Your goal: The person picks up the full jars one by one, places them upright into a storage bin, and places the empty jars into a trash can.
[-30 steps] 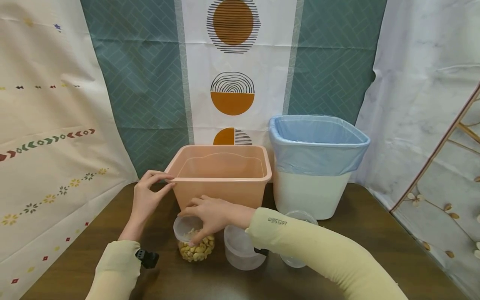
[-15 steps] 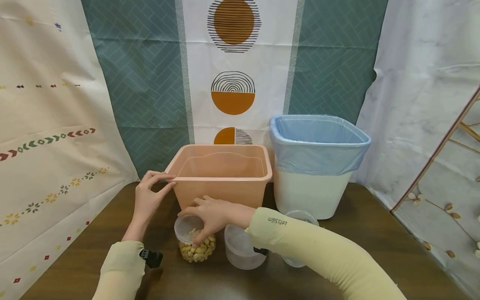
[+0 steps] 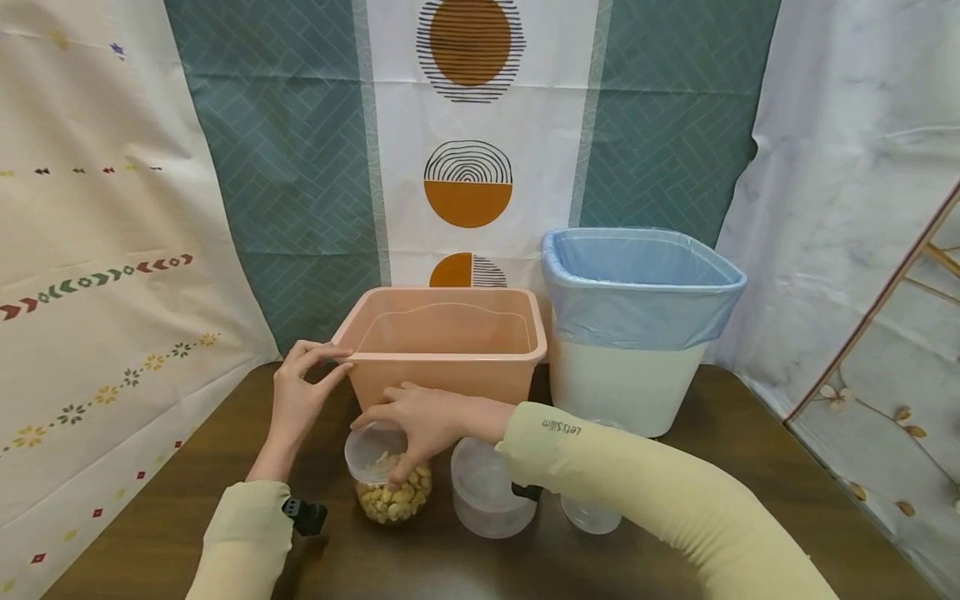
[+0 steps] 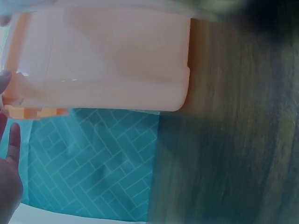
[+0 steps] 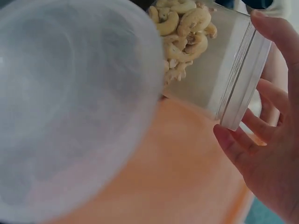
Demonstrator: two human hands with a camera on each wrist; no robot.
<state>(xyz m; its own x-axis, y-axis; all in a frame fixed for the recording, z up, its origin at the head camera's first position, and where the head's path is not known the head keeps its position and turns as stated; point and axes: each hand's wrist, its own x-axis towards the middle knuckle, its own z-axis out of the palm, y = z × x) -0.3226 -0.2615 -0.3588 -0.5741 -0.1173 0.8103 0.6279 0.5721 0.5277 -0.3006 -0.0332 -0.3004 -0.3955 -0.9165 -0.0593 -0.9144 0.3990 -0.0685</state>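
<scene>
My left hand [image 3: 295, 396] pinches the left front corner of the rim of a peach plastic bin [image 3: 442, 377], fingers above and thumb below. In the left wrist view the bin's side wall [image 4: 117, 60] shows, with fingers [image 4: 15, 144] at the left edge. My right hand [image 3: 427, 421] spans a clear plastic jar [image 3: 375, 454] of cashews [image 3: 396, 500], holding it by its top. In the right wrist view my thumb and fingers grip around the clear lid [image 5: 245, 79], which sits on the jar. The cashews [image 5: 184, 32] fill its lower part.
A translucent round container [image 3: 491, 504] stands right of the jar and looms large [image 5: 74, 107] in the right wrist view. Another clear container [image 3: 591, 515] is partly under my right sleeve. A white trash can [image 3: 622, 383] with a blue liner [image 3: 637, 321] stands at back right.
My right hand and forearm have risen slightly, still holding the top of the jar. The left hand stays on the bin's rim.
</scene>
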